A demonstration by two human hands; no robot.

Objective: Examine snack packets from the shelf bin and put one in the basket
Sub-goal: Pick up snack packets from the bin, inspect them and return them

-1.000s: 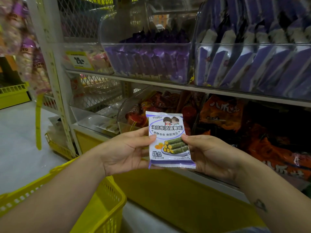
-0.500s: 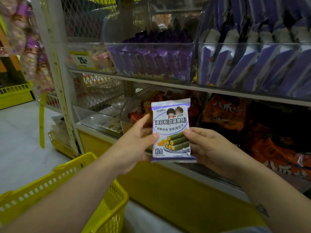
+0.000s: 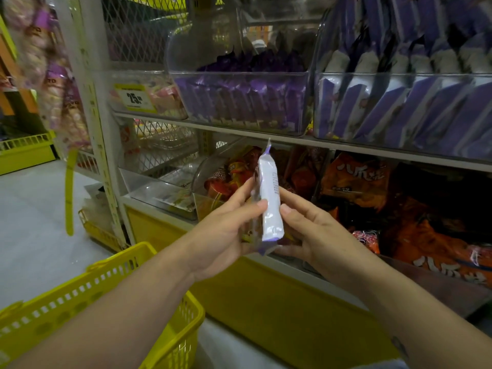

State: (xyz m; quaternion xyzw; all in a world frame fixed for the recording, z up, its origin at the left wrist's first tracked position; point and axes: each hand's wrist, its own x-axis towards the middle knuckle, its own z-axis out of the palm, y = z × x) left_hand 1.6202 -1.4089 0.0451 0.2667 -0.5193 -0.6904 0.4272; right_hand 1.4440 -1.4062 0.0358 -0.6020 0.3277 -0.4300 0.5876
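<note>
Now the white-and-purple foil snack packet is turning edge-on, left hand and right hand both pinching it; examining is continuing, yellow plastic basket waiting lower left.

The snack packet is a slim pouch, white with purple trim and fine print on its side. It stands upright, nearly edge-on to the camera, top seal at 12 o'clock. It is pinched between the left hand at 9 o'clock and the right hand at 3 o'clock. The shelf bin, clear plastic, sits at 1 o'clock of the packet and holds leaning rows of white-and-purple packets. The basket, yellow perforated plastic, lies at 7 o'clock with its open top up.
</note>
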